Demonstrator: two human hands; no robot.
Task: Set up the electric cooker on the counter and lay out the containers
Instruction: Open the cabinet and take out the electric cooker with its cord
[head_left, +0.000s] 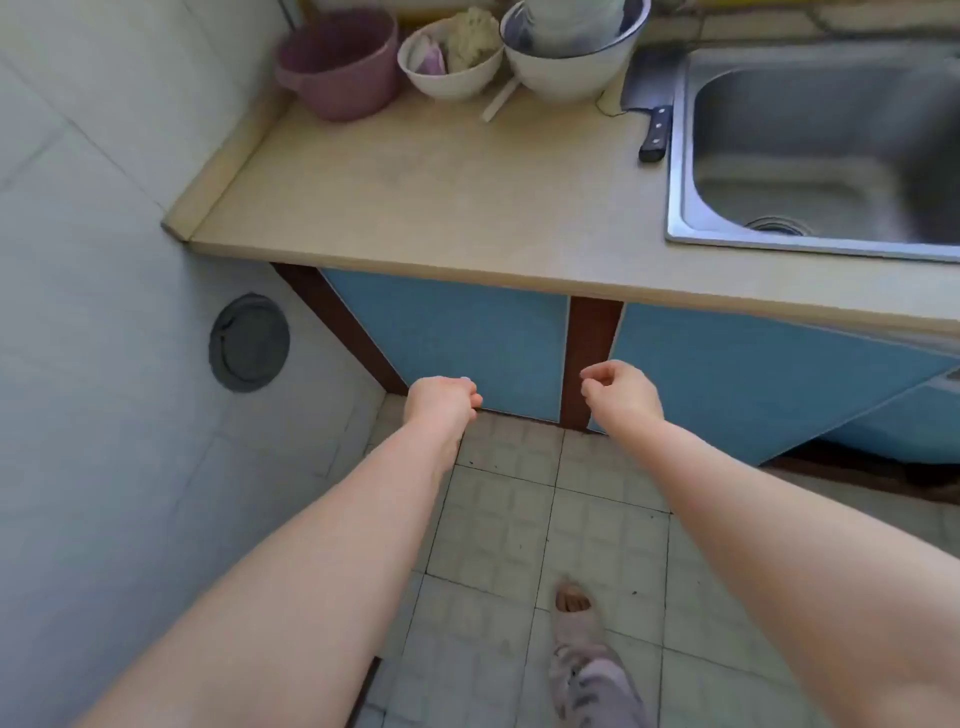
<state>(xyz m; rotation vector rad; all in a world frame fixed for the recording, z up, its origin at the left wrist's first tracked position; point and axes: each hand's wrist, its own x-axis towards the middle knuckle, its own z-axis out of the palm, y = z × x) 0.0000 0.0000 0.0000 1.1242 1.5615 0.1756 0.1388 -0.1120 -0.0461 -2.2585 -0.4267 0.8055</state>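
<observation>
No electric cooker is in view. On the beige counter (426, 187), at the back, stand a pink plastic pot (340, 67), a white bowl (452, 65) with pale food in it, and a larger white bowl (569, 65) with a metal bowl and other dishes stacked inside. Both my arms reach down in front of the blue cabinet doors (452, 338). My left hand (441, 400) is curled into a fist and holds nothing. My right hand (618, 389) has its fingers curled too, empty, just in front of the brown post between the doors.
A cleaver (652, 111) lies at the left rim of the steel sink (680, 171). A white utensil (498, 101) lies between the bowls. A tiled wall with a round grey cover (249, 340) closes the left side. My slippered foot (582, 644) is on the tiled floor.
</observation>
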